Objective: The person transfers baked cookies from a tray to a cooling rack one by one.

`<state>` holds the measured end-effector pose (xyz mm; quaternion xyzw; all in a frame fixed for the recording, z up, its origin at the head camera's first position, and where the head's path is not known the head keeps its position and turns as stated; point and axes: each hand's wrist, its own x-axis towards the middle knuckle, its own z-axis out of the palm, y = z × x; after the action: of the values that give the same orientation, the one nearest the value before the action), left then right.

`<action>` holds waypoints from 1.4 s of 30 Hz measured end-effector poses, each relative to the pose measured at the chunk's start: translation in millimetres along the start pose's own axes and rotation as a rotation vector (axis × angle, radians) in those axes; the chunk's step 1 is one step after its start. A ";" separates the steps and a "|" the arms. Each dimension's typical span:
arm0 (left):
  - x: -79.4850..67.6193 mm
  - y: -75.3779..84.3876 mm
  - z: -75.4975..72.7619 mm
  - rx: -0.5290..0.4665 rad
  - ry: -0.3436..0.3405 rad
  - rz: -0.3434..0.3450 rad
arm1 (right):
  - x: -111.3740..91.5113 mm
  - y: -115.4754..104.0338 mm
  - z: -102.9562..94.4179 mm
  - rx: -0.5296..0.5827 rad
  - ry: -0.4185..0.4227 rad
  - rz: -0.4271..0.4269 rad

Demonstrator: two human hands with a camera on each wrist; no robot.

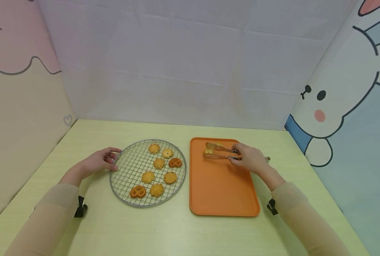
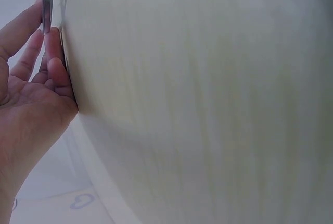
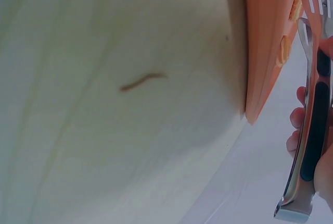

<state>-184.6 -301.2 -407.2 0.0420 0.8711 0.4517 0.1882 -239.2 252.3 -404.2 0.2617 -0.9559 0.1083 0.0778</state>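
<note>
My left hand (image 1: pixel 98 162) pinches the left rim of a round wire cooling rack (image 1: pixel 126 170), thumb on top; the left wrist view shows the metal rim (image 2: pixel 47 5) between thumb and fingers. On the rack lie several flower-shaped cookies (image 1: pixel 148 177), two pretzels (image 1: pixel 138 192), a ring-like cookie (image 1: pixel 167 153) and a round one (image 1: pixel 170 177). My right hand (image 1: pixel 250 158) grips metal tongs (image 3: pixel 316 120) with dark handle pads over the orange tray (image 1: pixel 221 188). The tongs' arms stand apart, with a small cookie (image 1: pixel 208 151) between their tips. Another cookie (image 1: pixel 219 144) shows behind the far arm.
Rack and tray lie side by side on a pale wooden table (image 1: pixel 138 231), a narrow strip of tabletop between them. A white wall (image 1: pixel 183 71) stands behind, with cartoon-printed panels (image 1: pixel 346 117) on both sides.
</note>
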 end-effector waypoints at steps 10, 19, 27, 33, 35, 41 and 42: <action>-0.5 1.2 0.2 0.011 0.002 0.004 | 6.2 3.0 3.1 0.004 -0.052 0.038; 0.4 -1.3 -0.3 0.007 0.002 0.021 | 7.5 4.8 4.0 0.017 -0.058 0.021; 1.4 -3.3 -1.0 0.005 0.002 0.016 | 6.6 3.1 2.2 0.017 -0.073 0.018; 2.3 -6.5 -1.6 0.014 0.008 0.006 | 6.4 1.7 1.9 0.007 -0.080 0.019; 2.2 -6.5 -1.3 0.018 0.009 0.012 | 6.1 1.6 1.7 0.004 -0.082 0.018; 2.3 -5.3 -0.7 0.020 0.008 0.020 | 5.5 -0.5 0.4 0.006 -0.088 0.019; 2.5 -5.2 -0.7 0.016 0.010 0.015 | 5.4 -1.4 -0.1 0.008 -0.086 0.018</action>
<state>-186.7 -304.1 -411.8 0.0478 0.8753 0.4463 0.1803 -243.1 248.5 -402.7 0.2578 -0.9603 0.1013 0.0346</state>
